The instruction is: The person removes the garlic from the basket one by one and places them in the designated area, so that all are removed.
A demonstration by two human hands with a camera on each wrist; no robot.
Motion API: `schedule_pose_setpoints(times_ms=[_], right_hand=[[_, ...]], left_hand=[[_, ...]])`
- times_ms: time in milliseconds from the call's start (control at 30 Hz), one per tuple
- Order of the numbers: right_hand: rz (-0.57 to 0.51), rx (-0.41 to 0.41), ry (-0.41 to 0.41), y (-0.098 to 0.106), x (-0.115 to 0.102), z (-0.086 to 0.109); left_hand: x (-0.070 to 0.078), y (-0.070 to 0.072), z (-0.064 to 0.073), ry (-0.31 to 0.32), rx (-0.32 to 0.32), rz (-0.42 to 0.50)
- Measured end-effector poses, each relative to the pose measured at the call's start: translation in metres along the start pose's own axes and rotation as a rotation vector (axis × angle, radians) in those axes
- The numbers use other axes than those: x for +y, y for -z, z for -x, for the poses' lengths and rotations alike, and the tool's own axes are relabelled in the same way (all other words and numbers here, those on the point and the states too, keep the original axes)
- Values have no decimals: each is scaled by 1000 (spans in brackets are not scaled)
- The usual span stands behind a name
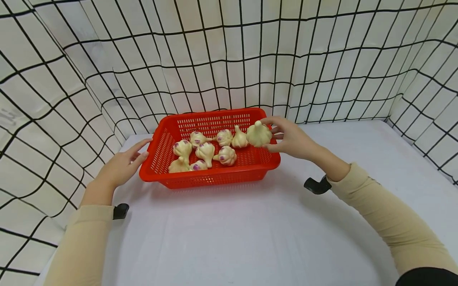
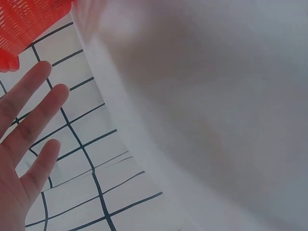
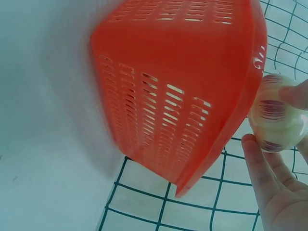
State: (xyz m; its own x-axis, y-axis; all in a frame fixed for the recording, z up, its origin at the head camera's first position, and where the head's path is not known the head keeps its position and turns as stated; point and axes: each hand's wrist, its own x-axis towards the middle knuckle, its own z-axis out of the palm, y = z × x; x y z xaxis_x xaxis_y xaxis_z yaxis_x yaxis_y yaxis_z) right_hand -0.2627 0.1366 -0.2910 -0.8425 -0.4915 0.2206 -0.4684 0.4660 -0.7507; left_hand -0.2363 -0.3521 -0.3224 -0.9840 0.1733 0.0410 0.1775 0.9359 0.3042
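My right hand (image 1: 290, 137) holds a garlic bulb (image 1: 259, 134) over the right end of a red plastic basket (image 1: 214, 180). In the right wrist view the thumb and fingers grip this bulb (image 3: 276, 115) beside the basket rim (image 3: 257, 72). Several more garlic bulbs (image 1: 205, 152), cream with purple patches, lie inside the basket, mostly toward its left and middle. At the basket's left end, my left hand (image 1: 119, 167) has its fingertips at the rim. Its fingers (image 2: 41, 115) are spread and straight in the left wrist view.
The basket stands on a white-covered table (image 1: 232, 238). Black grid netting (image 1: 229, 59) over white panels rises behind the table and along both sides. Dark camera mounts (image 1: 317, 185) are worn at both wrists.
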Motion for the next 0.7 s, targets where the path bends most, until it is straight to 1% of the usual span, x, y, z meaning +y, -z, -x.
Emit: schedule_pose_setpoints(times_ms=[100,300,433,600,700], right_hand=[[-25,26,-14,3,3,5],[-74,48,1,10,8,14],[-70,66,-2,16,12,20],[-63,128,-4,24,22,30],[-57,154,-20,29,28,36]], left_hand=[[1,1,0,-5,2,-5],[2,2,-1,-4,0,-6],[2,2,-1,-1,-2,-5],[3,3,-2,-4,-2,-10],[3,4,-2,-6,-4,-14]])
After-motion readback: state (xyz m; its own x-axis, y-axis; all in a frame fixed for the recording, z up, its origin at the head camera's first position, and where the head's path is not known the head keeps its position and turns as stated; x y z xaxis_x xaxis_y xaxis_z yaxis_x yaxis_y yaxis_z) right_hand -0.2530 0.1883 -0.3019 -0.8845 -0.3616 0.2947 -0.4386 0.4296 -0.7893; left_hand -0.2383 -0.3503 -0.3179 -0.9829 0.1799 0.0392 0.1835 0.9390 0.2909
